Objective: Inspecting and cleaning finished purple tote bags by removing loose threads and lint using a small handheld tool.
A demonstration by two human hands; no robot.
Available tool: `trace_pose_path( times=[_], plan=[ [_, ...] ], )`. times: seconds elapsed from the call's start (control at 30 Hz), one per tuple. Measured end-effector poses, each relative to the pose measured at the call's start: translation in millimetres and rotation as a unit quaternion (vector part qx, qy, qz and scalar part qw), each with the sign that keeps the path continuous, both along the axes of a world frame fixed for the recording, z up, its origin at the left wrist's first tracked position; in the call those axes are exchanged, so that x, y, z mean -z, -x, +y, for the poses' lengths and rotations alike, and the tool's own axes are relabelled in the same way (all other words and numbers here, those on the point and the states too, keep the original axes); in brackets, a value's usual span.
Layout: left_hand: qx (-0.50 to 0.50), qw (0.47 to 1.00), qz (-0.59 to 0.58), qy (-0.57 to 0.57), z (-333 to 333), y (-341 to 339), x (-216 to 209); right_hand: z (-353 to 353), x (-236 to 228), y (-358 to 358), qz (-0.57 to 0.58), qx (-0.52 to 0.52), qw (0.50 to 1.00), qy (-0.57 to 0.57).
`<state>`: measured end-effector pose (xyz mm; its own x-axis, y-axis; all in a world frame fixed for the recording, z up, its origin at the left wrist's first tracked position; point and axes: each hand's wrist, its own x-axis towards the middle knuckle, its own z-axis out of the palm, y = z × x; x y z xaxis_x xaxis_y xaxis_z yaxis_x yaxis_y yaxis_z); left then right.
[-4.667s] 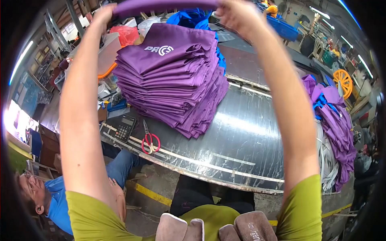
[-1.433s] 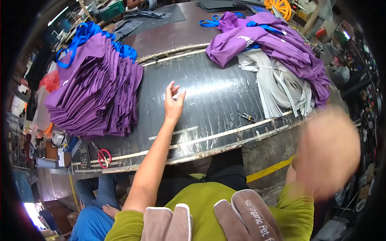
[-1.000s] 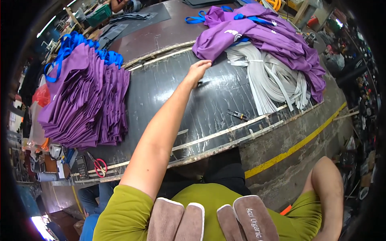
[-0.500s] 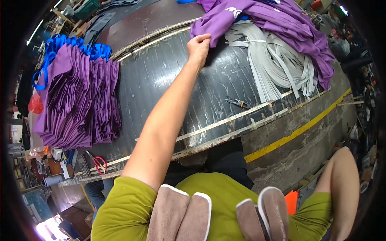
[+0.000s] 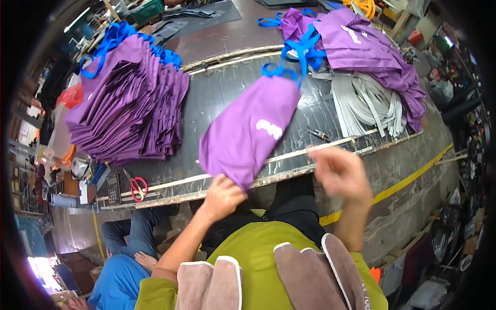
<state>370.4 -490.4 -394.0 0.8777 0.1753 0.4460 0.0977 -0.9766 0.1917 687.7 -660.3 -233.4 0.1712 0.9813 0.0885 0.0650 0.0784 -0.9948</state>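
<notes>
My left hand [image 5: 223,198] is closed on one end of a purple cloth bag [image 5: 243,134] at the table's front edge. The bag lies stretched slantwise over the dark tabletop, its white print facing up and its blue handles [image 5: 281,72] trailing at the far end. To the right of it, my right hand [image 5: 342,173] hovers over the front edge, apart from the bag. Motion blurs its bent fingers, and nothing shows in them. Small thread snips [image 5: 317,134] lie on the table beyond that hand.
A tall stack of purple bags [image 5: 129,103] stands at left, with red-handled scissors [image 5: 138,189] and a calculator [image 5: 113,188] before it. At right, more purple bags [image 5: 369,51] lie over a bundle of grey strips [image 5: 361,103]. A person in blue [image 5: 124,279] sits at lower left.
My left hand has drawn one purple bag from the right-hand pile toward me, to the front edge. My right hand has come up from my side to the table's edge.
</notes>
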Motion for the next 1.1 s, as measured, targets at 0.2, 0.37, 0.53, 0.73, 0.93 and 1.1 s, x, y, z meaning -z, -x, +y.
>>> trace_pose_path(
  times=[0.2,0.37,0.53,0.73,0.93,1.1],
  plan=[
    [0.072,0.948,-0.032,0.308,-32.0,32.9,-23.7,48.2,129.4,37.0,-0.258,0.219,0.93,0.142],
    [-0.379,0.917,-0.127,0.016,-4.1,6.3,-44.7,50.0,108.2,128.8,-0.457,0.117,0.881,-0.049],
    [-0.472,0.859,0.05,0.194,17.4,30.1,15.9,58.8,153.2,144.1,-0.567,-0.025,0.821,-0.064],
    [-0.461,0.801,-0.138,0.357,66.0,51.6,34.3,107.0,127.4,64.0,-0.412,0.178,0.891,-0.069],
    [-0.451,0.803,-0.34,0.189,189.6,7.8,-58.0,201.5,30.7,-56.8,-0.377,0.42,0.782,-0.265],
    [-0.348,0.788,-0.474,0.183,202.8,1.3,-169.4,160.7,-11.3,-33.2,-0.184,0.385,0.842,-0.329]
  ],
)
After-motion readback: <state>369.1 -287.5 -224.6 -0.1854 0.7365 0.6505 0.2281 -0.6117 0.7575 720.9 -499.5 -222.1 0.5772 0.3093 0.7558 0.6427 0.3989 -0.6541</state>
